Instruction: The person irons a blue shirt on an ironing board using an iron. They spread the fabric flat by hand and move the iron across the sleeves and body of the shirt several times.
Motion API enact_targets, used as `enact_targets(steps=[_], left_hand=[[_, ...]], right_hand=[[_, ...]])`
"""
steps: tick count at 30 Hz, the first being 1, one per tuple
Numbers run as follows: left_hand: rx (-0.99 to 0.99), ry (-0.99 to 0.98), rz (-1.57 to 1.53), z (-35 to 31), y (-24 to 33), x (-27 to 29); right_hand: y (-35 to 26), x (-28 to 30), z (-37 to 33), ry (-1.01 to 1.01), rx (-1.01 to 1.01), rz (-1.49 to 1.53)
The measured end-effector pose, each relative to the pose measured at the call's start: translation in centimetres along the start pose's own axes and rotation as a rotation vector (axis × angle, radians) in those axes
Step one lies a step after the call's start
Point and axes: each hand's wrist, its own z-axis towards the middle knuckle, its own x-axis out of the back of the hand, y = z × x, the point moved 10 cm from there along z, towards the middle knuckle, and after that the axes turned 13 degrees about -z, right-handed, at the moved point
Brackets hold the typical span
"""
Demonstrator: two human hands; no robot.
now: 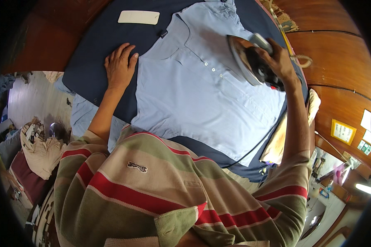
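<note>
A light blue shirt (169, 99) with a few white buttons lies spread on the dark navy cloth of the ironing surface (97, 45). My right hand (278, 61) is wrapped round the handle of an iron (241, 57), which is tilted over the shirt's right side; whether its plate touches the fabric I cannot tell. Flat on the navy cloth, fingers stretched out, my left hand (121, 68) rests beside the shirt's left edge. The iron's dark cord (251, 151) runs down across the shirt's lower right corner.
A white rectangular card (139, 17) lies on the navy cloth at the far left. Brown wooden panelling (334, 61) stands along the right. Beige clothes (43, 152) are heaped at lower left, and a pale yellow cloth (276, 140) hangs at the right edge of the ironing surface.
</note>
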Motion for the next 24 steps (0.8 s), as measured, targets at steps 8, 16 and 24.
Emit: enact_targets(steps=[8, 16, 24], left_hand=[[0.150, 0.083, 0.074, -5.5, -0.3, 1.0], [0.182, 0.104, 0.120, -5.4, 0.0, 1.3], [0.198, 0.102, 0.130, -5.0, 0.4, 1.4]], right_hand=[[-8.0, -4.8, 4.6, -0.174, 0.470, -0.050], [-8.5, -7.6, 5.4, -0.289, 0.760, -0.223], [-8.3, -6.3, 7.5, -0.266, 0.653, 0.005]])
